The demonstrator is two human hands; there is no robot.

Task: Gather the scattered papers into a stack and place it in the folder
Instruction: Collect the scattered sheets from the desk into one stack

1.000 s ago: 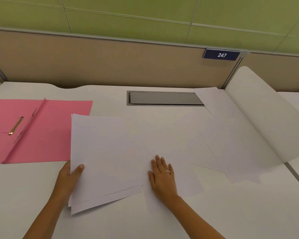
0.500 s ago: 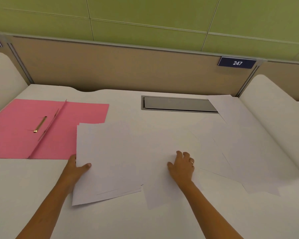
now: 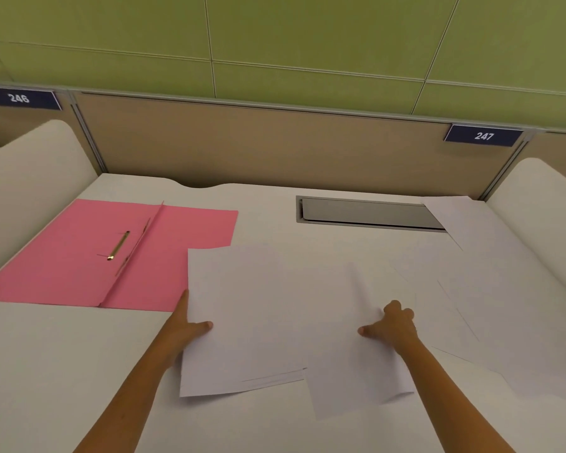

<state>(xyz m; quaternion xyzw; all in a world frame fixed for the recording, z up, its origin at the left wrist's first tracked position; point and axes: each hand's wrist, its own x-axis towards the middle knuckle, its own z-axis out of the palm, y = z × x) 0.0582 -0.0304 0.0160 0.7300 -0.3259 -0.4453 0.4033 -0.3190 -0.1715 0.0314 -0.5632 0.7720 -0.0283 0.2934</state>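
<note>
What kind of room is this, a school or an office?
Probably an office or study hall: the white desk sits in a booth with tan divider panels, numbered seat plates "246" and "247", and a cable hatch.

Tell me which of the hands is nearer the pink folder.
Left. The left hand grips the paper stack right at the pink folder's near right corner. The right hand sits across the stack, pinching a loose sheet.

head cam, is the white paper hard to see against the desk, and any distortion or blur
Head view: the loose sheets nearly vanish into the white desk, edges showing only as thin shadow lines; the pink folder stands out sharply. Wide-angle bending curves the partition's top rail. Lighting is soft, no glare. The right hand looks slightly soft.
</note>
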